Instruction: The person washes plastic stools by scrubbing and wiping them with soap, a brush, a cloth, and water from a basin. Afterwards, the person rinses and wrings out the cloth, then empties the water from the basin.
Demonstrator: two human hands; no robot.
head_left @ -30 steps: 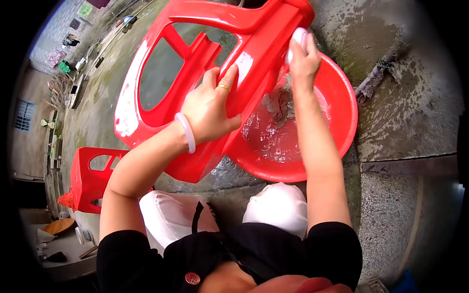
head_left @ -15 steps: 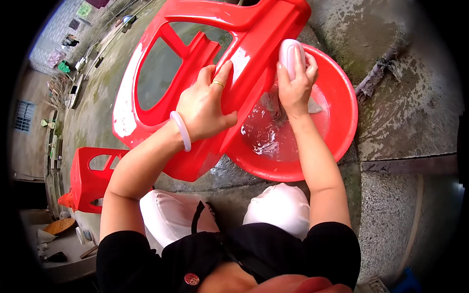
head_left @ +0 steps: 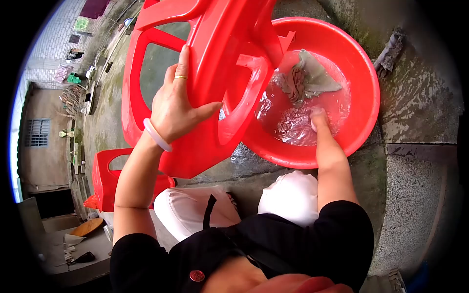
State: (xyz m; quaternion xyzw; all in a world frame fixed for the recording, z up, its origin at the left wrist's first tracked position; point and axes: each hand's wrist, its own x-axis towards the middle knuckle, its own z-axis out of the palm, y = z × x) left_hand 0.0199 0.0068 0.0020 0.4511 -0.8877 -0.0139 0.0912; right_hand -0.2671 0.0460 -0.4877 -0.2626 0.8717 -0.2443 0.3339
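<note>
My left hand (head_left: 173,107), with a pale bangle and a ring, grips a large red plastic stool (head_left: 220,53) that is tipped on its side. Its thumb lies spread across the red surface while the fingers reach over a rail by the opening. My right hand (head_left: 318,117) is dipped in the water of a red basin (head_left: 359,63). Its fingers are under the splashing surface, so whether the pale pink oval brush seen earlier is still in them is hidden. A greyish cloth (head_left: 315,78) lies partly in the water, beyond that hand.
A second, smaller red plastic stool (head_left: 105,178) stands at left. A grey rag (head_left: 390,51) lies on the wet concrete at right. Along the far left are a brick wall (head_left: 46,53), sticks and a round wooden board (head_left: 88,227). My knees are close to the basin.
My right hand has gone from the stool's edge, where it held the pink brush, down into the basin water. The large stool has turned somewhat, and my left hand stays on it.
</note>
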